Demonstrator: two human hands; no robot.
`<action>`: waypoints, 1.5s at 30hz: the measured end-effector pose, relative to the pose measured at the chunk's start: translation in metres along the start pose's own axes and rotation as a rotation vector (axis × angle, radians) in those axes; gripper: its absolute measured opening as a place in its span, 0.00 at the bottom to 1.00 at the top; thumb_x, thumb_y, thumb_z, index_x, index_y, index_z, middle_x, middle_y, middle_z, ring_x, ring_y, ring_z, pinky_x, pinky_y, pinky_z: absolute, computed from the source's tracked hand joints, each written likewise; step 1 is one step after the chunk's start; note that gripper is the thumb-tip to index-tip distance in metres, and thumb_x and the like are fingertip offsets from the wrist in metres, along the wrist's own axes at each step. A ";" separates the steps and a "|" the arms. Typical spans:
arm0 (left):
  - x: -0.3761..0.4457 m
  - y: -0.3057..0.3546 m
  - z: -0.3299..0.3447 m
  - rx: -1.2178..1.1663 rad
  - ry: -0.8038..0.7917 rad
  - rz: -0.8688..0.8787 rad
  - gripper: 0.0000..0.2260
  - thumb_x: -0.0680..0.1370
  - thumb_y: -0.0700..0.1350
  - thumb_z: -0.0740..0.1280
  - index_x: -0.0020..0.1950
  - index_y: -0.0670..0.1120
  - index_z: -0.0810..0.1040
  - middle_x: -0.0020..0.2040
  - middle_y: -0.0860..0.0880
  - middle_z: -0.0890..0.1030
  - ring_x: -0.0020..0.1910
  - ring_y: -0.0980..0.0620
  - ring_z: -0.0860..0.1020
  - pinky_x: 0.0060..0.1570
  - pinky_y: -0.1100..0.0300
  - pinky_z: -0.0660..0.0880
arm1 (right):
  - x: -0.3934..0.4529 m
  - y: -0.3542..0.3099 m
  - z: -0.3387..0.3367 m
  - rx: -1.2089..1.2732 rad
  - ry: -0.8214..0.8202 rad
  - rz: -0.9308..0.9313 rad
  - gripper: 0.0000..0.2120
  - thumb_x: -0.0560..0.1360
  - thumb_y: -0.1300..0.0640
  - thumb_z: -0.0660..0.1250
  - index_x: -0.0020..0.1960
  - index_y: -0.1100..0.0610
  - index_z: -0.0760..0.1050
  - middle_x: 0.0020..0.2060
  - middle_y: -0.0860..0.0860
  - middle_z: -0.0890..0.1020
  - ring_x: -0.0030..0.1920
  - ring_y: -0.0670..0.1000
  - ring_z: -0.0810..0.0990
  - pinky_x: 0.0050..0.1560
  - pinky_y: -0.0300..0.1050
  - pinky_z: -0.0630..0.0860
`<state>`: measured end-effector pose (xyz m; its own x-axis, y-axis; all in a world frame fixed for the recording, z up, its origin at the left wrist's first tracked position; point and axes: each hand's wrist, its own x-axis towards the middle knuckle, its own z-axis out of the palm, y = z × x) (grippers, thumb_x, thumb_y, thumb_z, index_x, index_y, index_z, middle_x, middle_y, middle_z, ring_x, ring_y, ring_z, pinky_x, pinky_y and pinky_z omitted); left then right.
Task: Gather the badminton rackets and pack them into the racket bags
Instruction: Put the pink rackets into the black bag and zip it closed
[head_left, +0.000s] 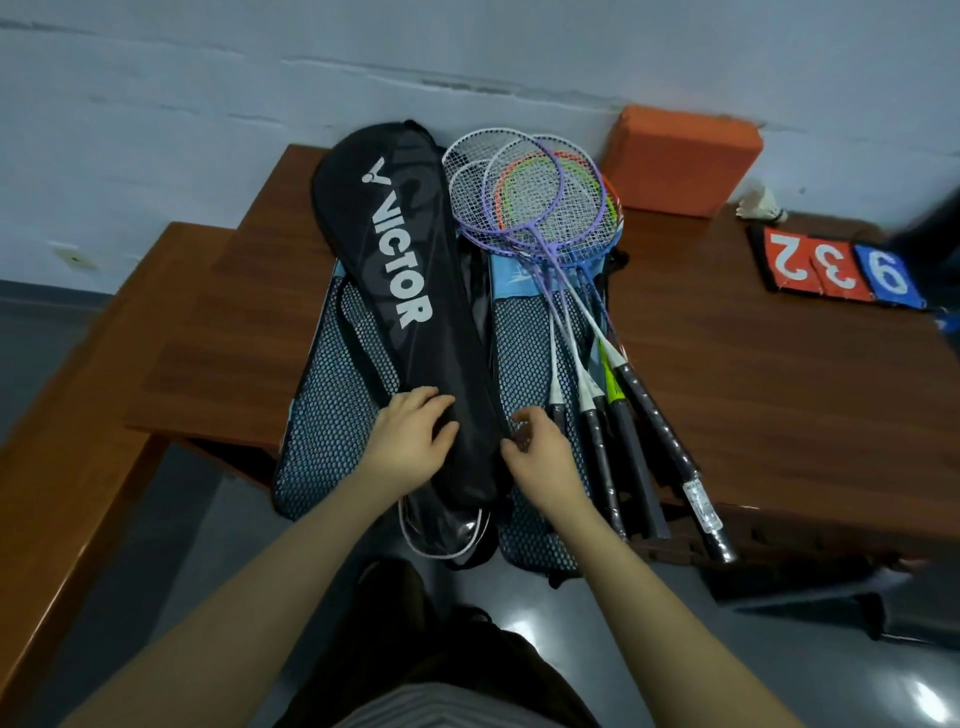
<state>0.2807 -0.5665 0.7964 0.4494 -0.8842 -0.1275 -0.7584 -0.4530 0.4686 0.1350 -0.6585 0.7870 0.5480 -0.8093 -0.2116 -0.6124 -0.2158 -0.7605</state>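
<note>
A black VICTOR racket bag (400, 291) lies lengthwise on the wooden table (753, 374), on top of two blue mesh racket bags (332, 415). Several badminton rackets (540, 208) with purple, white and orange-green frames are piled to its right, handles toward me and over the table's front edge. My left hand (410, 441) rests flat on the black bag's lower end, pressing it down. My right hand (540, 452) pinches the black bag's right edge with fingertips, beside the racket handles (623, 431).
An orange foam block (680, 161) leans at the wall behind the rackets. A shuttlecock (761, 202) and red and blue number cards (836, 270) lie at the table's right back. A second wooden surface (104, 374) stands to the left, grey floor below.
</note>
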 end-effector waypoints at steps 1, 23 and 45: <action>0.004 -0.002 -0.001 -0.018 0.007 -0.011 0.19 0.79 0.50 0.59 0.70 0.46 0.67 0.70 0.47 0.67 0.68 0.47 0.62 0.68 0.51 0.59 | 0.006 -0.001 0.002 -0.040 0.012 -0.019 0.15 0.73 0.59 0.65 0.59 0.58 0.70 0.47 0.53 0.76 0.49 0.54 0.76 0.46 0.45 0.71; 0.246 -0.181 -0.095 -0.048 -0.009 -0.127 0.24 0.79 0.54 0.58 0.74 0.50 0.58 0.74 0.42 0.56 0.69 0.38 0.60 0.66 0.44 0.61 | 0.252 -0.144 0.086 -0.149 0.376 0.102 0.18 0.76 0.58 0.63 0.65 0.57 0.70 0.57 0.59 0.75 0.57 0.59 0.74 0.59 0.56 0.71; 0.225 -0.199 -0.093 -0.203 0.137 -0.164 0.24 0.74 0.47 0.67 0.68 0.40 0.68 0.65 0.38 0.68 0.57 0.34 0.71 0.58 0.41 0.70 | 0.222 -0.178 0.083 0.043 0.218 -0.135 0.15 0.73 0.66 0.67 0.58 0.55 0.75 0.44 0.42 0.79 0.44 0.38 0.77 0.46 0.28 0.72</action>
<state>0.5763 -0.6645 0.7556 0.6283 -0.7711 -0.1033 -0.5665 -0.5445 0.6185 0.4135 -0.7543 0.8244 0.4845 -0.8743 0.0278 -0.5144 -0.3105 -0.7993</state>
